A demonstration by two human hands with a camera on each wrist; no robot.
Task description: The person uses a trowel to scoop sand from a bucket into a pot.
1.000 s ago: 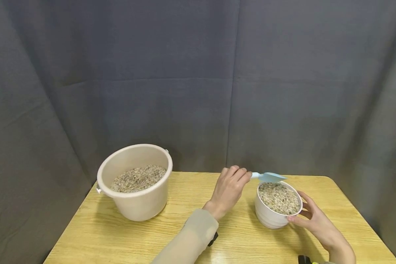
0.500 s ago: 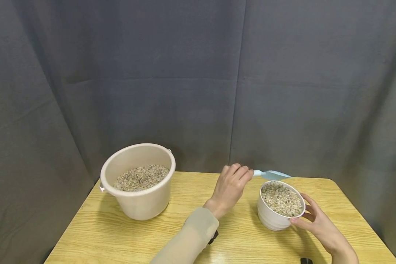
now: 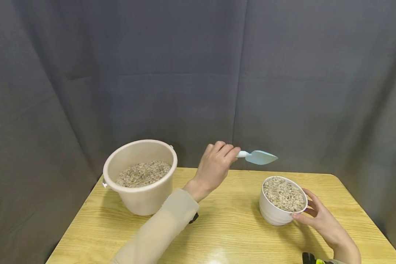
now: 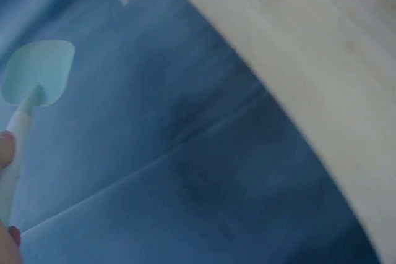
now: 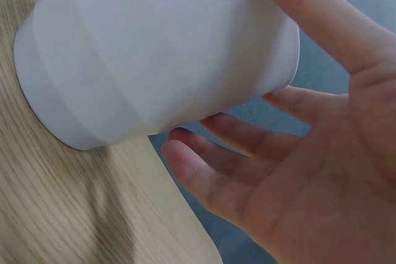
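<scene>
My left hand (image 3: 219, 161) grips the handle of a small light-blue scoop (image 3: 260, 157) and holds it in the air, above the table between the bucket and the bowl. The scoop's blade (image 4: 38, 72) looks bare in the left wrist view. A white bowl (image 3: 272, 212) full of fine gravel (image 3: 283, 194) stands on the table at the right. My right hand (image 3: 313, 214) lies against its far side, thumb on the rim, fingers relaxed. Up close, the thumb rests on the bowl's wall (image 5: 154, 47) while the fingers (image 5: 210, 183) stay slightly off it.
A beige bucket (image 3: 145, 200), part full of the same gravel, stands at the table's back left. The yellow wooden table (image 3: 231, 231) ends just right of the bowl. A dark grey curtain (image 3: 198, 73) hangs close behind.
My left hand has lifted the scoop from just over the bowl's rim, up and to the left. The right hand has stayed at the bowl.
</scene>
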